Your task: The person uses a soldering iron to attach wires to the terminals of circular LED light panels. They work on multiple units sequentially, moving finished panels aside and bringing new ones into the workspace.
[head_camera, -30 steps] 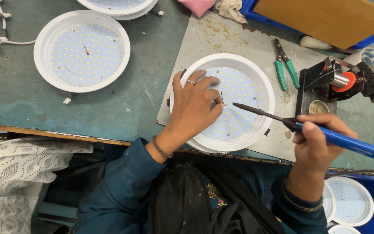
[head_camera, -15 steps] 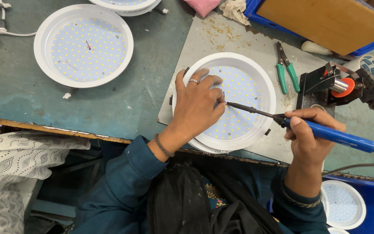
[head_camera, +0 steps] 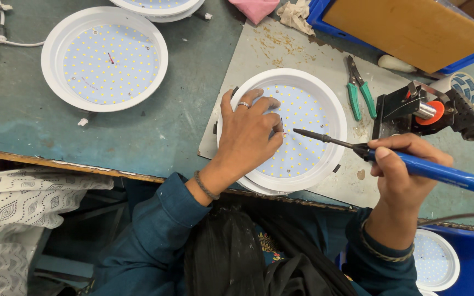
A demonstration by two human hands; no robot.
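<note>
While pinned, lamp [head_camera: 303, 131] under left hand [head_camera: 248, 134]

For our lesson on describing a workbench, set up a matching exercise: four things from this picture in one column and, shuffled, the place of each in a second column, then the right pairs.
Things
1. soldering iron
2. green-handled pliers
3. second round light panel
4. pink cloth

Places
A. at the top edge of the view
B. on the green bench, far left
C. held in the right hand
D. on the grey board, right of the light panel under the left hand

Pairs: 1-C, 2-D, 3-B, 4-A
</note>
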